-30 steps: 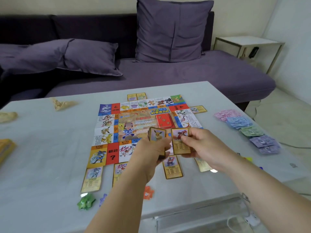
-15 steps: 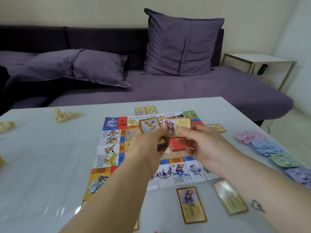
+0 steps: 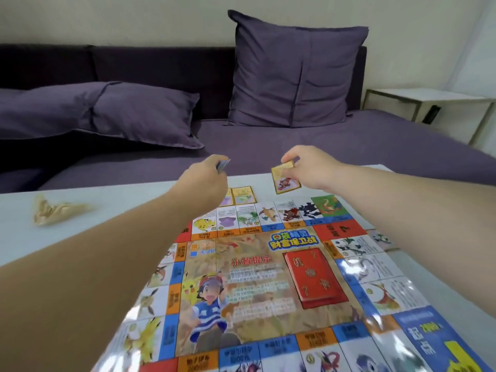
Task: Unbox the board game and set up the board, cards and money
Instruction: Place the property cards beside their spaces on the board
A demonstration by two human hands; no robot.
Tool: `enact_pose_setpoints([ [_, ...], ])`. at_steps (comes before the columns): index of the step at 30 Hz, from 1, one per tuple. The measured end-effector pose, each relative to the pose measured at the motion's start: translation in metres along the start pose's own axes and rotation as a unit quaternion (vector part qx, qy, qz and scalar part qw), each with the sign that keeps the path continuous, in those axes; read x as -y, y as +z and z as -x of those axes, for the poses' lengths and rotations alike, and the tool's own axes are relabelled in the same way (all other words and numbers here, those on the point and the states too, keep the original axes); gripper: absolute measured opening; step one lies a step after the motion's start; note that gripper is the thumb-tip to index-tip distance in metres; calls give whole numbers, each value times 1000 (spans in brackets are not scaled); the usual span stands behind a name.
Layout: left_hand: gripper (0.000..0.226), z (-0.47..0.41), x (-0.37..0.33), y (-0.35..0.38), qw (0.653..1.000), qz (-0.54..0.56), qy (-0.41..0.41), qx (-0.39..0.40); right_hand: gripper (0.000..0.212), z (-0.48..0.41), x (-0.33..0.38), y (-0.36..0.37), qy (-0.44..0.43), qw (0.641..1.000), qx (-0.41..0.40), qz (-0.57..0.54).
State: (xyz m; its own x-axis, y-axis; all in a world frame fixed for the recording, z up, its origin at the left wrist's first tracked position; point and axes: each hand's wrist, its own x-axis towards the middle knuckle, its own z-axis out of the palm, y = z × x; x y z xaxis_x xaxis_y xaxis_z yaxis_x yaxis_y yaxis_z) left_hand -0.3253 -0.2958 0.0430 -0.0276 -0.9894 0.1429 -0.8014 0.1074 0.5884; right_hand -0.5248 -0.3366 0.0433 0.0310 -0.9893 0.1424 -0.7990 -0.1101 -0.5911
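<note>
The left forearm (image 3: 120, 251) and right forearm (image 3: 402, 189) are bare. Each is broad toward the near side of the board (image 3: 249, 277) and narrows to the wrist by its far edge. Past that edge, the left hand (image 3: 206, 175) and right hand (image 3: 311, 167) are bare too. The right hand's nails look short and plain, though blur leaves that unsure.

Your board (image 3: 268, 277) fills the near and middle table (image 3: 112, 210), so any low pass there crosses its glossy face and the red card stack (image 3: 316, 280) lying right of centre. Just beyond the far edge lie two cards (image 3: 243, 195); bare tabletop shows between them and the held card (image 3: 285, 181) in your right hand (image 3: 308, 167). Left of the board the tabletop is open apart from a crumpled wrapper (image 3: 57, 212). Your left hand (image 3: 206, 174), gripping a small deck (image 3: 223, 165), hovers above the far-left cards.
</note>
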Motion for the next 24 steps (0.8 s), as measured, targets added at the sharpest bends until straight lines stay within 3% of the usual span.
enact_pose_setpoints([
  [5, 51, -34, 17, 18, 991, -121, 35, 41, 33, -31, -21, 26, 16, 998, 8, 54],
  [10, 48, -44, 22, 36, 992, -95, 23, 81, 33, -45, -38, 41, 27, 996, 19, 83],
  [24, 48, -48, 19, 42, 992, -102, 43, 58, 35, -45, -48, 49, 22, 985, 32, 169],
])
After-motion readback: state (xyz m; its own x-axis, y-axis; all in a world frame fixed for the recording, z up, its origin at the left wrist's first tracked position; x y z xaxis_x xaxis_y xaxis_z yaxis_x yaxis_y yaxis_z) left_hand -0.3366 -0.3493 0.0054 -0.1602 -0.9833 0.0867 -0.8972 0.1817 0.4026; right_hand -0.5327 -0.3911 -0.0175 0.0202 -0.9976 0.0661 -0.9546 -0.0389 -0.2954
